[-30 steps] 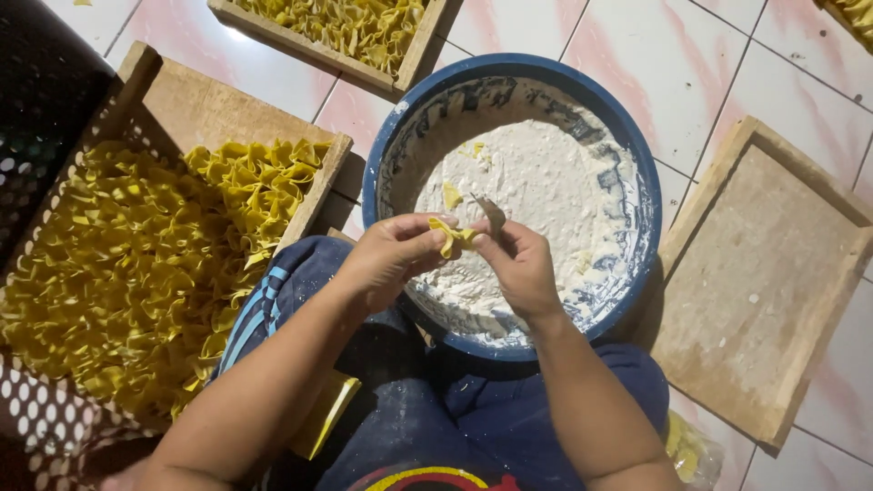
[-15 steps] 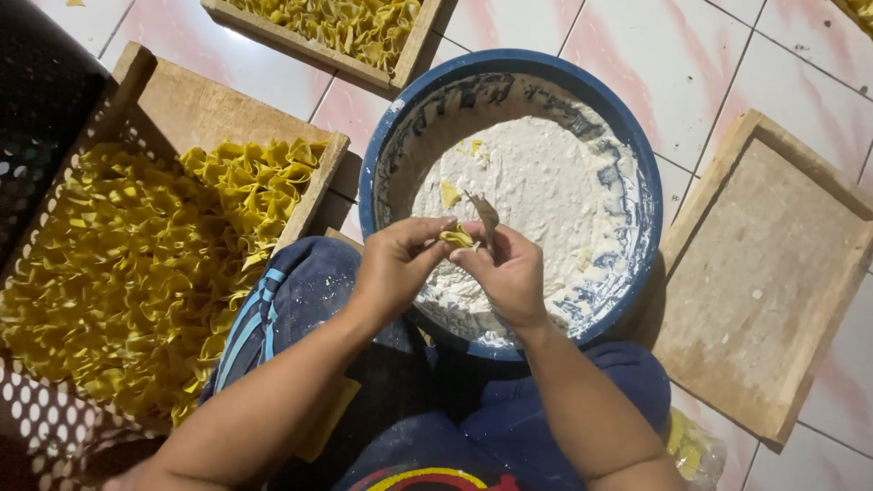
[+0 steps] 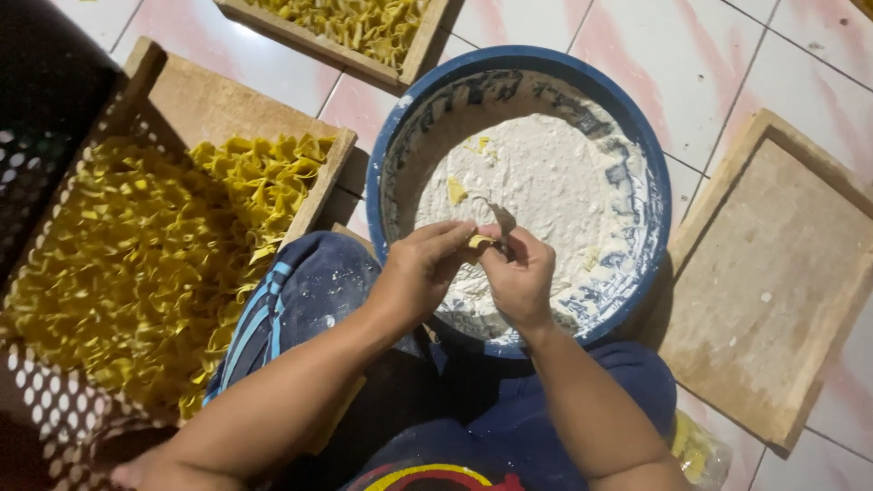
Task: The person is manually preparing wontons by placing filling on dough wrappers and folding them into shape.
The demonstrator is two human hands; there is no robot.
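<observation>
Both hands meet over the near rim of a blue basin (image 3: 393,155) full of white flour (image 3: 546,182). My left hand (image 3: 423,268) and my right hand (image 3: 518,277) pinch a small yellow dough piece (image 3: 478,241) between their fingertips. A thin metal tool (image 3: 498,218) sticks up beside my right fingers. Another yellow dough piece (image 3: 456,192) lies on the flour. Left of my knee, a wooden tray (image 3: 218,100) holds a heap of folded yellow dough shapes (image 3: 145,255).
An empty floured wooden tray (image 3: 773,273) lies on the tiled floor (image 3: 691,55) at the right. A second tray of yellow shapes (image 3: 355,23) sits at the top. A dark perforated crate (image 3: 36,91) stands at the far left. A plastic bag (image 3: 696,450) lies by my right leg.
My hands have drawn slightly toward me at the basin's near rim, still working the same dough piece, which now looks more tightly pinched.
</observation>
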